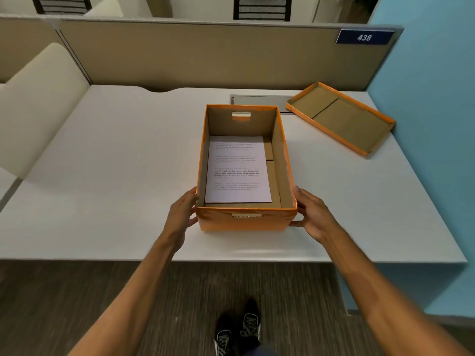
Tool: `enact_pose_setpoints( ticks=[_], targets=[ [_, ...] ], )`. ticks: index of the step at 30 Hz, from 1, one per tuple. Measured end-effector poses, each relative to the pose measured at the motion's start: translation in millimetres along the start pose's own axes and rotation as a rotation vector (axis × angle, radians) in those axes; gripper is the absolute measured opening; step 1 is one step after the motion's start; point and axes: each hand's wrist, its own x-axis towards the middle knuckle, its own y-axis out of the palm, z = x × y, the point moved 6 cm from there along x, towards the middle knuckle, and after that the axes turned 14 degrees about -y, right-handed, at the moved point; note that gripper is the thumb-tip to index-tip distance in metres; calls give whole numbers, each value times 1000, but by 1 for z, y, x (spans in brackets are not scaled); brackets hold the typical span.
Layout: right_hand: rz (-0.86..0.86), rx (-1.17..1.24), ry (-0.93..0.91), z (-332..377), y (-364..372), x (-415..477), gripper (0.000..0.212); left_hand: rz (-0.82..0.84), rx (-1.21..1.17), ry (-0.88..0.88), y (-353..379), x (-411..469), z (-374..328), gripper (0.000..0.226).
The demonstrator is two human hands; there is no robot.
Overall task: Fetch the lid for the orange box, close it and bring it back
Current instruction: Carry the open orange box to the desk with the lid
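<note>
An open orange box [244, 222] stands on the white desk [115, 176], near its front edge. Printed paper sheets [237, 170] lie flat on the box's floor. My left hand [181, 214] presses against the box's near left corner, and my right hand [312, 214] holds the near right corner. The box's orange lid [341, 118] lies upside down at the desk's back right, its brown inside facing up, well apart from both hands.
A beige partition [205, 55] with a blue "438" sign [364, 37] runs along the desk's far edge. A blue wall [431, 98] bounds the right side. A grey cable hatch [259, 101] sits behind the box. My shoes [239, 330] stand on dark carpet.
</note>
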Motion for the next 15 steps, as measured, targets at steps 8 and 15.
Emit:
enact_pose_setpoints(
  ticks=[8,15],
  targets=[
    [-59,-39,-23,-6,1,-9,42,7,30,13,-2,-2,4,45],
    [-133,-146,-119,1,0,-13,42,-44,147,102,-5,-8,-5,44]
  ],
)
